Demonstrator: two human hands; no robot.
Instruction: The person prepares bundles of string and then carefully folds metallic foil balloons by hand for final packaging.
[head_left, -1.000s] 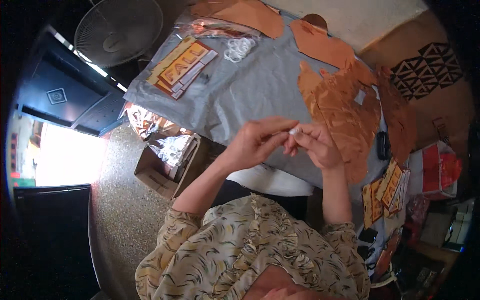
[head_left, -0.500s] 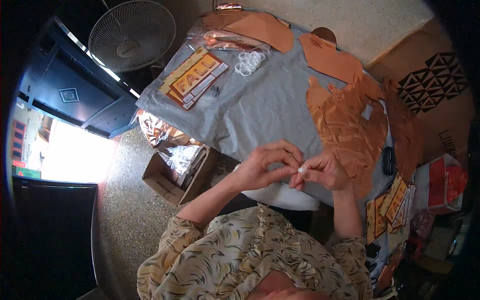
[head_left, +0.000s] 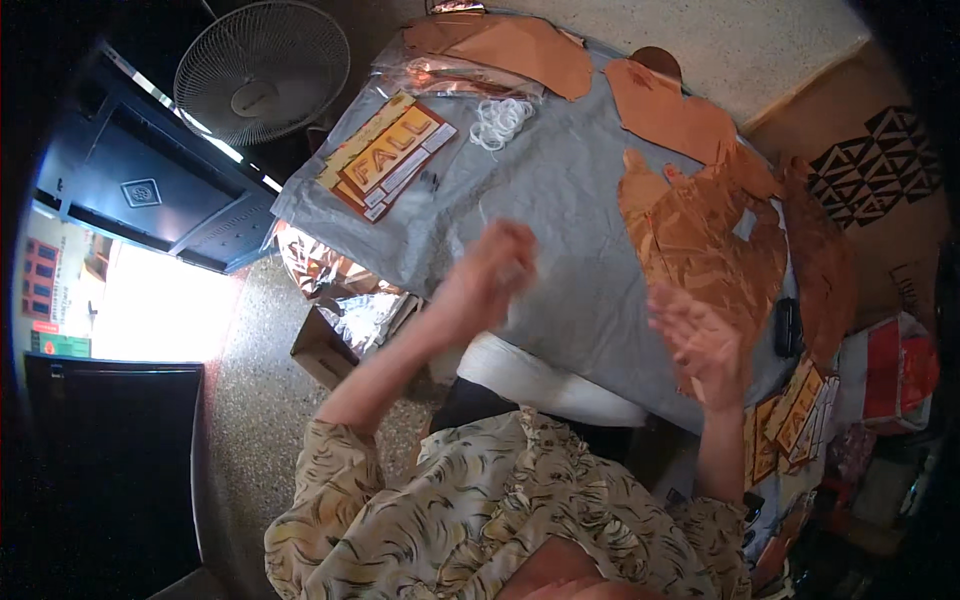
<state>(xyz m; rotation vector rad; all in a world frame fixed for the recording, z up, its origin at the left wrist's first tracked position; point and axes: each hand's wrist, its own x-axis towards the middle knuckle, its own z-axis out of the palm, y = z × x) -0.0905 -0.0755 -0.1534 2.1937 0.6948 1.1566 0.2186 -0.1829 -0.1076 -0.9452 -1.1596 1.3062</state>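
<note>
My left hand hangs over the near middle of the grey-covered table, smeared by motion. Its fingers look bent, but whether they hold anything is too blurred to tell. A faint white thread-like streak shows just above it. To the right, my right hand is raised palm up with its fingers apart and nothing visible in them. Beyond my left hand lies a heap of white rings or coils. Flat copper-coloured foil pieces spread beside and behind my right hand.
Orange printed cards lie at the table's left, with more cards at the right. A black object rests by the foil. White cloth covers my lap. A fan, open box and large carton surround the table.
My hands have come apart from a pinch around a small white thing. The left has moved left and away from me, the right a little to the right, its fingers now spread.
</note>
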